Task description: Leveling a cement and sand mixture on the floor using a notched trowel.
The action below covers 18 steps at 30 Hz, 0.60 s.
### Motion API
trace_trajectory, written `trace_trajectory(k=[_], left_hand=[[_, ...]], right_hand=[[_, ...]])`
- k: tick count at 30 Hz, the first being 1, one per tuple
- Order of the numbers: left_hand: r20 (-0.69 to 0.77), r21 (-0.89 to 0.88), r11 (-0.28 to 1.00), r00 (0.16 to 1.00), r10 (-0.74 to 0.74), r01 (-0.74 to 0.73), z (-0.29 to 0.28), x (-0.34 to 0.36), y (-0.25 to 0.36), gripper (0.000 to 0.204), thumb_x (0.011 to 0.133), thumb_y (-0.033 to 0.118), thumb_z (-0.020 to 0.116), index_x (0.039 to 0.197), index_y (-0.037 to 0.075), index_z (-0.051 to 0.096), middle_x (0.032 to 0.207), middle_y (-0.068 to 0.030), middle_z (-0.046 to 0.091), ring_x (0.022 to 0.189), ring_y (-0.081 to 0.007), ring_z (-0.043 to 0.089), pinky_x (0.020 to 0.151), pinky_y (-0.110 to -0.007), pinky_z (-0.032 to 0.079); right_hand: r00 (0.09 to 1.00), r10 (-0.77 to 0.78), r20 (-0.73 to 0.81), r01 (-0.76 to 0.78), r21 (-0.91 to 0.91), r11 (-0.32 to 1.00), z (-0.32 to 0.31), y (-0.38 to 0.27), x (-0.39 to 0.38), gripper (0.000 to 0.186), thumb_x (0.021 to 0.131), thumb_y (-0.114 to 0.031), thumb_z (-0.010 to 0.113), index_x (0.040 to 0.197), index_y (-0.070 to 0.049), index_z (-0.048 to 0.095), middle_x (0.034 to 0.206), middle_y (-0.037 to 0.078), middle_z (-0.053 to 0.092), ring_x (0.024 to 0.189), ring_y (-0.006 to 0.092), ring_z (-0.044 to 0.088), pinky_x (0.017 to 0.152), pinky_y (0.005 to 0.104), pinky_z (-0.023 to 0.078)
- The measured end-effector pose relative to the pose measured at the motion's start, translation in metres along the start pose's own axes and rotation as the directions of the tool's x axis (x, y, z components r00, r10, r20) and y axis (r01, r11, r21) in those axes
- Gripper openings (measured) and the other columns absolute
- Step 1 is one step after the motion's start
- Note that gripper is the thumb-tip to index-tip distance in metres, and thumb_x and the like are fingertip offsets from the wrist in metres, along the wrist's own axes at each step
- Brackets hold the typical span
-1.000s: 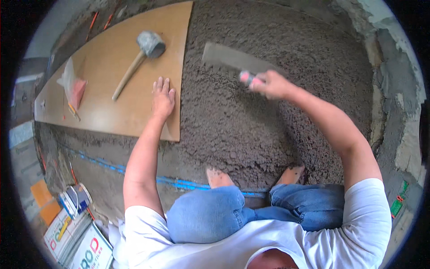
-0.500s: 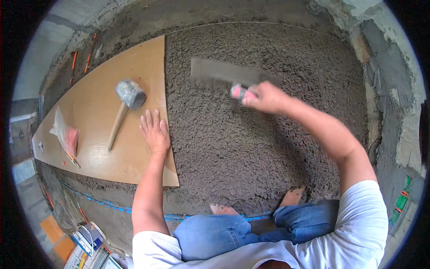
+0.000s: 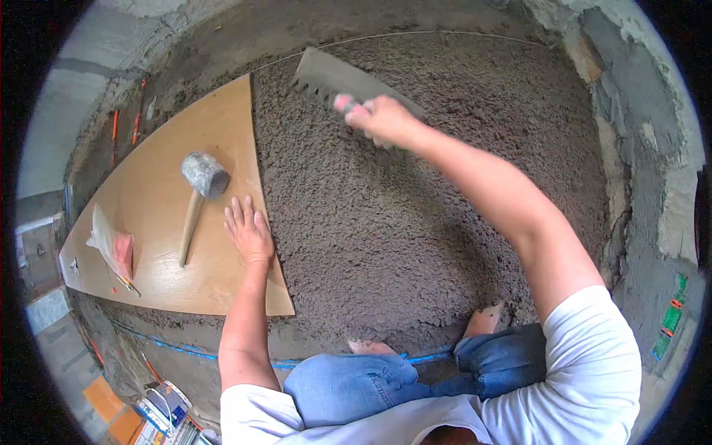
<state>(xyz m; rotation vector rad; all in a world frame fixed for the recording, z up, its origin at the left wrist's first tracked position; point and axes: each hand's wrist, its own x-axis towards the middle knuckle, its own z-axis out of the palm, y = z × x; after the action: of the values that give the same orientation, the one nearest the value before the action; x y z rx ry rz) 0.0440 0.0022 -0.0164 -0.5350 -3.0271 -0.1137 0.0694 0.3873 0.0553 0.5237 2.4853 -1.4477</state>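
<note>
My right hand (image 3: 391, 122) grips the pink-and-grey handle of a notched trowel (image 3: 337, 75). The long metal blade is tilted over the far part of a rough grey mortar bed (image 3: 386, 245), its toothed side facing me; whether it touches cannot be made out. My left hand (image 3: 250, 236) rests flat, fingers spread, near the right edge of a large glossy tan tile (image 3: 156, 245). Just left of those fingers lies a rubber mallet (image 3: 204, 176) with a grey-white head and a wooden handle.
On the tile's left part are a clear plastic bag with pink contents (image 3: 117, 248) and a small pencil-like tool (image 3: 127, 285). A thin string (image 3: 415, 33) crosses the far side. Blue pipe (image 3: 185, 347) runs near my knees. A bucket (image 3: 165, 406) stands lower left; rough walls border the right.
My right hand has carried the trowel away from me and to the left, turning its blade more diagonal. The left hand stays flat on the tile. The view has shifted slightly.
</note>
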Motion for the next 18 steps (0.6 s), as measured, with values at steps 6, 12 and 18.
trace_trajectory(k=[6, 12, 18], left_hand=[[-0.009, -0.019, 1.000, 1.000, 0.005, -0.005, -0.002, 0.000, 0.002, 0.045, 0.093, 0.028, 0.040, 0.137, 0.017, 0.040, 0.147, -0.0099, 0.026, 0.135, -0.0338, 0.020, 0.110, -0.050, 0.014], [0.007, -0.017, 1.000, 1.000, 0.016, -0.015, 0.000, 0.000, -0.001, 0.046, 0.093, 0.028, 0.037, 0.138, 0.018, 0.039, 0.148, -0.0096, 0.025, 0.136, -0.0345, 0.019, 0.110, -0.051, 0.012], [0.029, 0.027, 1.000, 1.000, -0.008, 0.007, -0.004, -0.005, -0.011, 0.044, 0.095, 0.029, 0.034, 0.138, 0.018, 0.038, 0.148, -0.0096, 0.025, 0.136, -0.0340, 0.019, 0.110, -0.049, 0.012]], right_hand=[[0.972, 0.153, -0.179, -0.136, 0.102, 0.985, -0.064, 0.033, 0.001, 0.045, 0.076, -0.046, 0.061, 0.080, -0.002, 0.066, 0.064, 0.006, 0.062, 0.054, 0.0152, 0.060, 0.055, 0.0296, 0.050], [0.987, 0.089, -0.132, -0.079, 0.081, 0.994, 0.000, -0.001, -0.008, 0.039, 0.077, -0.045, 0.060, 0.076, -0.006, 0.061, 0.060, 0.001, 0.056, 0.055, 0.0116, 0.056, 0.052, 0.0265, 0.045], [0.954, 0.198, -0.224, -0.159, 0.181, 0.971, -0.072, 0.049, -0.022, 0.049, 0.076, -0.049, 0.062, 0.079, -0.001, 0.065, 0.063, 0.005, 0.060, 0.052, 0.0157, 0.058, 0.053, 0.0302, 0.048]])
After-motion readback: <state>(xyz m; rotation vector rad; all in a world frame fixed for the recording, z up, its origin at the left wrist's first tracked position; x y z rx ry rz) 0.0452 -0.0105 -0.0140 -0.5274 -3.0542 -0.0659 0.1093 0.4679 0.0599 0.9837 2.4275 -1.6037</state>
